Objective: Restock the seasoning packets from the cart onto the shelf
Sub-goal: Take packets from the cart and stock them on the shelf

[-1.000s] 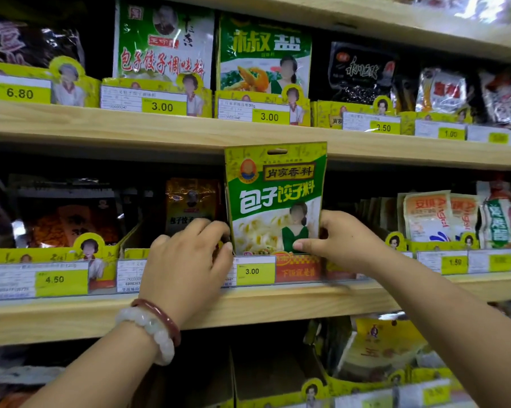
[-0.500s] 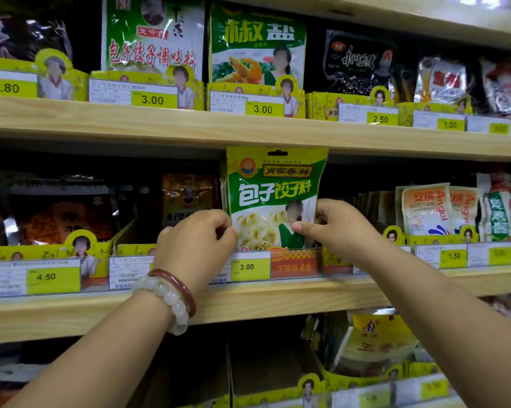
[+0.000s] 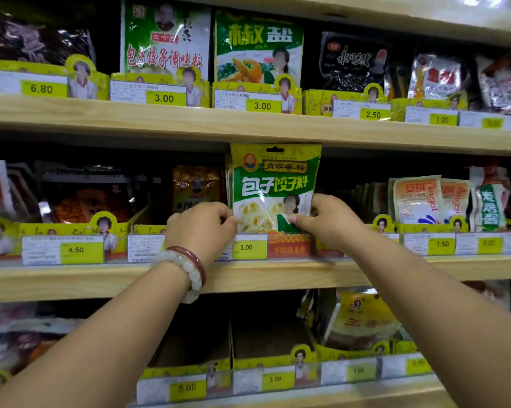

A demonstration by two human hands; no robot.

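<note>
- packets first: the green and yellow glossy seasoning packets point(image 3: 273, 187) stand upright as a small stack in the middle wooden shelf point(image 3: 266, 275), near its front edge, behind the yellow price strip point(image 3: 249, 247).
- left hand point(image 3: 201, 228) pinches the left edge of the stack; right hand point(image 3: 329, 220) pinches the right edge, thumb on the front face.
- to do this step well, i think: keep the stack square, push the bottom down behind the strip, then slide it back until the faces are flat and the print looks forward.
- top of the packets is close under the upper wooden shelf point(image 3: 248, 125), so do not lift much.
- writing on packet: "包子饺子料"; the tag below reads "3.00".
- tags on the upper shelf: "6.80", "3.00", "2.50", "1.00"; one green bag point(image 3: 258, 48) there says "椒盐".
- cart is not in view.
</note>
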